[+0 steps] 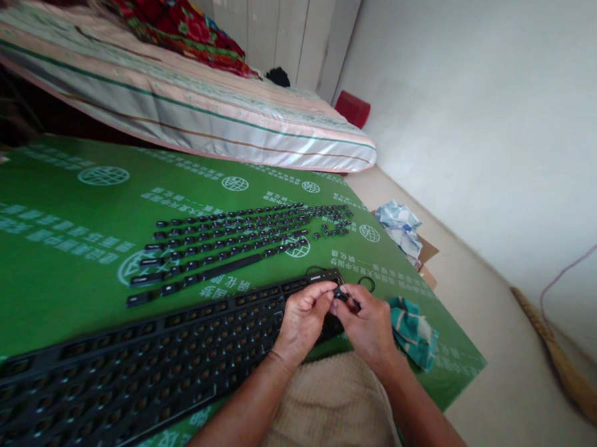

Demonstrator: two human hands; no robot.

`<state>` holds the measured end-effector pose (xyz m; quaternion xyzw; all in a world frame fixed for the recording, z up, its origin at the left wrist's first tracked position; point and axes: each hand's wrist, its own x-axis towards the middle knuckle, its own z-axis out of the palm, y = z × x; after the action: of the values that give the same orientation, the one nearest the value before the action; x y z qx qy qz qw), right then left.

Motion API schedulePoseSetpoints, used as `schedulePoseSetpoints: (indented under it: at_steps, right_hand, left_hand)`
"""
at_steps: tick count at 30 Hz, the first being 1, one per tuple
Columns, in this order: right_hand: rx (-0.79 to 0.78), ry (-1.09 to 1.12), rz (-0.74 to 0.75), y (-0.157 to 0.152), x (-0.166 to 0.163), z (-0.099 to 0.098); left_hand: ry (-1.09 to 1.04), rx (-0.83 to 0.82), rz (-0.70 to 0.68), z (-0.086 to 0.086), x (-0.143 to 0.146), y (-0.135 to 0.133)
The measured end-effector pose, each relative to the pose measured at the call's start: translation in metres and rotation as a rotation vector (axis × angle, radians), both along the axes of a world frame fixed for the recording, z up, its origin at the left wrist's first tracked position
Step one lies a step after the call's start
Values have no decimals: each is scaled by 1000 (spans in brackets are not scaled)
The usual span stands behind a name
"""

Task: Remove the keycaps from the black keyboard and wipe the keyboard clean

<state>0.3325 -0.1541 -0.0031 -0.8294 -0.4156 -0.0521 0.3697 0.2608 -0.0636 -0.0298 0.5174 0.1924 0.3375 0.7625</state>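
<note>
A long black keyboard lies slantwise across the table in front of me, its rows of sockets bare of keycaps over most of what shows. Above its right end, my left hand and my right hand meet fingertip to fingertip. Both are closed in a pinch on a small black keycap. My fingers partly cover it, and a dark bit under the right fingers is too small to make out. Beyond the keyboard, loose black keycaps lie in several rows, with a smaller group at their right end.
A green printed cover spreads over the table. Right of my hands lies a teal checked cloth; a thin black cord loop is beside the keyboard. Behind stands a bed. Crumpled wrapping and a straw broom are on the floor.
</note>
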Motion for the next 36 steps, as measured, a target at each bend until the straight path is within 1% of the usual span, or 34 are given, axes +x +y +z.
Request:
schedulePoseSetpoints:
  at_steps: [3, 6, 9, 11, 13, 16, 20, 25, 30, 36]
  right_hand:
    - [25, 33, -6, 2, 2, 1]
    - [67, 106, -45, 7, 19, 4]
    - [113, 245, -114, 17, 54, 7]
    - [102, 381, -177, 26, 84, 8]
    - [80, 416, -209, 36, 113, 6]
    - [27, 465, -252, 53, 150, -3]
    - [-63, 517, -263, 73, 182, -20]
    - [-183, 572, -240, 94, 203, -33]
    - [-259, 603, -214, 108, 213, -34]
    - [-289, 601, -205, 116, 220, -37]
  left_hand:
    - [6, -8, 5, 0, 0, 1]
    - [40, -31, 12, 0, 0, 1]
    - [82, -18, 25, -1, 0, 2]
    - [92, 2, 28, -2, 0, 2]
    - [98, 26, 28, -4, 0, 2]
    - [118, 60, 32, -5, -1, 1]
    - [164, 113, 41, -4, -2, 1]
    - [230, 176, 47, -5, -4, 1]
    - [269, 241, 27, -7, -7, 0]
    - [304, 287, 19, -5, -8, -1]
